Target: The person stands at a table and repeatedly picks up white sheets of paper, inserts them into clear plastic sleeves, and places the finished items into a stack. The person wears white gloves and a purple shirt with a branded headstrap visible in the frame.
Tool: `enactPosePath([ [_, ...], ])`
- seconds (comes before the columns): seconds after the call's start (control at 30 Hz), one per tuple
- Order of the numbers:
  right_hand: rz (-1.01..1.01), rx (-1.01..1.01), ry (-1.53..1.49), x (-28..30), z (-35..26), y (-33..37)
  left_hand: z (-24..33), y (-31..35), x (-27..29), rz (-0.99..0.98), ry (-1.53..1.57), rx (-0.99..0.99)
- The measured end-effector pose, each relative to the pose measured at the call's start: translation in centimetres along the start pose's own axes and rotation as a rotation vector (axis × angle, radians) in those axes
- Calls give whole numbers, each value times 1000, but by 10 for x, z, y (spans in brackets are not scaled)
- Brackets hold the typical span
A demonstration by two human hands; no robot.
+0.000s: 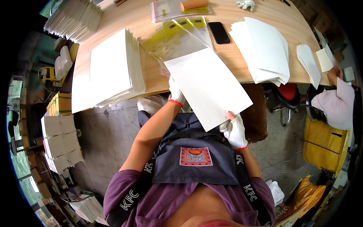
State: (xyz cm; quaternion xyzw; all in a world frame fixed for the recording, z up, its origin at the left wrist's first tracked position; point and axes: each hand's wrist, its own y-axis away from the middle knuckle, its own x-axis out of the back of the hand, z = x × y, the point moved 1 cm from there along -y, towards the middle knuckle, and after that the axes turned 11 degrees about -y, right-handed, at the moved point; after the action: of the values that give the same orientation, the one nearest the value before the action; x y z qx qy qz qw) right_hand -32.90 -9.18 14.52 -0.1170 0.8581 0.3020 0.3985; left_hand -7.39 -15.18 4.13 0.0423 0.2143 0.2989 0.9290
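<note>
A blank white sheet (208, 89) slants over the table's near edge and my lap. My right hand (233, 132), in a white knit glove with a bare thumb tip, grips its near right corner with the thumb on top. My left hand (176, 92), gloved too with a red cuff, is at the sheet's left edge. Its fingertips pinch the near edge of a clear plastic bag (185, 43); the sheet hides part of that hand. The bag lies among several overlapping clear bags with yellow printed areas (160, 38), beneath the sheet's far end.
Stacks of white sheets stand left (111, 64) and right (264, 49) on the wooden table (151, 81). A black phone (219, 33) lies beyond the sheet. Farther back are an orange roll (194, 4) and a white glove (246, 4). Another person's sleeve (336, 102) shows at right.
</note>
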Motion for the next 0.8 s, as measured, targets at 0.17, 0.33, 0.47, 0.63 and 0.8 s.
enactPosePath([
  [0.17,22,-2,80,-16,-24,5,-28,-1,-2,-221,522,429],
  [0.33,51,-120,155,-11,-19,2,-42,23,16,-185,598,501],
  [0.47,63,-97,162,-4,-6,10,-40,29,30,-154,669,526],
  [0.63,132,-114,246,15,16,3,-36,42,33,-140,701,545],
  [0.8,123,-128,222,14,36,2,-71,33,77,-131,564,456],
])
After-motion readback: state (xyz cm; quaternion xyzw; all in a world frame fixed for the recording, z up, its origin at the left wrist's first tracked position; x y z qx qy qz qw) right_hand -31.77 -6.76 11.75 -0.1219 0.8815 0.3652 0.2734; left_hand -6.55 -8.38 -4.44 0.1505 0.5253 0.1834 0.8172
